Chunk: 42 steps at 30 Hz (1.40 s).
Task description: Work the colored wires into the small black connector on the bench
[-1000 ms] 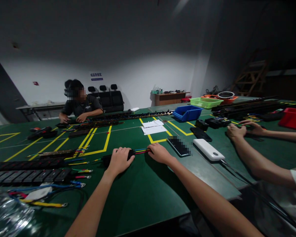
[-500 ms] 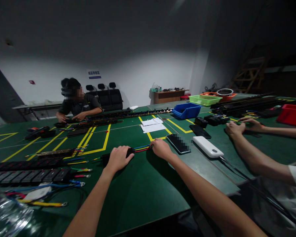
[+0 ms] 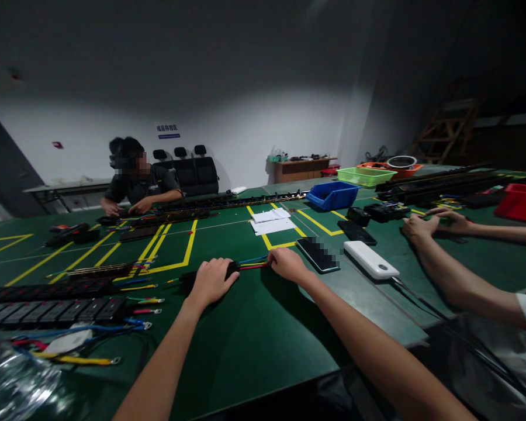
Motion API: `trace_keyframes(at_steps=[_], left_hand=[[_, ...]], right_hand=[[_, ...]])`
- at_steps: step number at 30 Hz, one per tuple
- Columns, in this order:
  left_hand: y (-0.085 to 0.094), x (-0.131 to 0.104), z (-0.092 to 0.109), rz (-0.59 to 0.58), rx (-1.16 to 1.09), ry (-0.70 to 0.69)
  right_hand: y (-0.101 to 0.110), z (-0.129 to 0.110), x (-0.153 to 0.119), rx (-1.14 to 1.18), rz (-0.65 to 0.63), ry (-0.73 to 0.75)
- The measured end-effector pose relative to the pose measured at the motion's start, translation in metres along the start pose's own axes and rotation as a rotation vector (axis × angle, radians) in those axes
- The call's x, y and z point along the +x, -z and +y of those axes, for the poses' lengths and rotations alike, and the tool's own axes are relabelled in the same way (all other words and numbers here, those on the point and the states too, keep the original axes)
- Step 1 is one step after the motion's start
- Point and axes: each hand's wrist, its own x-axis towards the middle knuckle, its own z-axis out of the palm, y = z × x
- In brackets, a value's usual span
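My left hand (image 3: 213, 280) is wrapped over a black block (image 3: 232, 269) on the green table (image 3: 245, 339). Blue, yellow and red wires (image 3: 253, 264) run from the block's right end to my right hand (image 3: 286, 263), whose fingers are pinched on their far ends. The wire tips are hidden by those fingers. A short green-yellow wire (image 3: 172, 282) sticks out of the block's left end. Just right of my right hand lies a dark phone (image 3: 318, 255).
Black strips (image 3: 52, 313) with ring-ended wires and clear plastic (image 3: 17, 380) lie at left. White papers (image 3: 272, 221), a blue bin (image 3: 332, 196) and a white power bank (image 3: 370, 260) with cables are beyond. One person works at far left, another person's hands at right.
The view has shifted very slightly. Both my hands keep their places on the block and the wires.
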Motion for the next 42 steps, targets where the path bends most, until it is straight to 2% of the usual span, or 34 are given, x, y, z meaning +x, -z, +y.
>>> trace_keyframes(at_steps=[14,19,22,30,42], left_hand=[[0.001,0.000,0.000,-0.008,0.012,-0.003],[0.002,0.000,0.000,-0.013,0.016,0.001],[0.003,-0.001,0.002,-0.018,0.004,0.005],[0.003,0.000,0.003,-0.003,-0.005,0.011],[0.005,0.000,0.004,-0.023,0.003,0.010]], right_hand=[[0.004,-0.003,-0.002,0.000,-0.016,0.012],[0.005,-0.005,-0.003,-0.025,0.035,-0.126],[0.007,-0.005,-0.003,-0.034,0.022,-0.178],[0.004,-0.003,-0.001,0.002,-0.007,-0.155],[-0.010,0.009,0.008,0.091,-0.013,-0.101]])
